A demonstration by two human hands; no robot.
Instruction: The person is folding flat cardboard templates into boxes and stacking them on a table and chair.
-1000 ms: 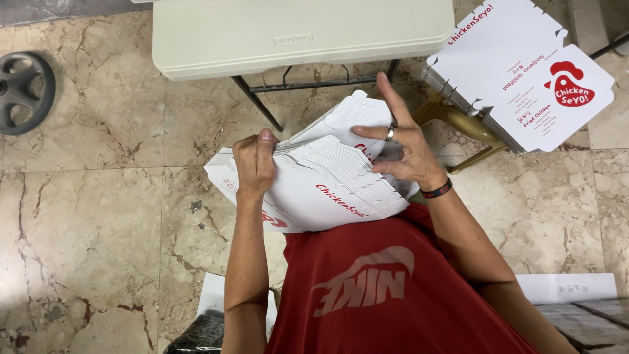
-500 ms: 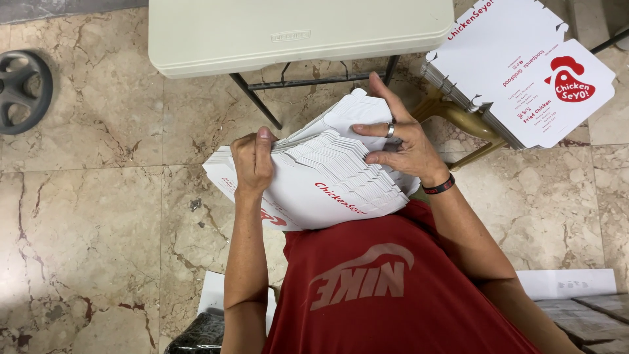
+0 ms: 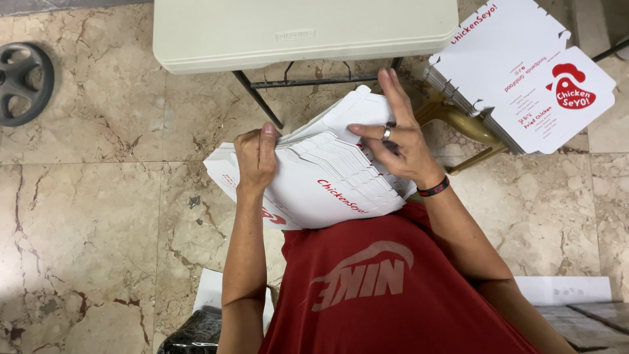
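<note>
Left fingers (image 3: 268, 141) curled tight over the near edge of a fanned stack of flat white cartons (image 3: 327, 187), thumb on top, pinching the upper sheets. Left hand (image 3: 257, 160) closed firmly on that edge, forearm rising straight up from below. Right fingers (image 3: 393, 92) mostly straight and spread, tips pressed against the far side of the stack, thumb laid across the fanned edges; no full grasp, only steadying contact. Ring on one finger, dark band (image 3: 434, 190) at the wrist of the right hand (image 3: 396, 141). Stack held in the air against a red shirt (image 3: 386, 282), between both hands, tilted, with red print on the top sheet. Beyond, a cream folding table (image 3: 301, 29) on dark legs. To the right, a second pile of flat printed cartons (image 3: 524, 72) resting on a gold-coloured chair frame (image 3: 458, 121). Marble floor (image 3: 98, 229) all around; a dark wheel (image 3: 23, 82) at far left.
</note>
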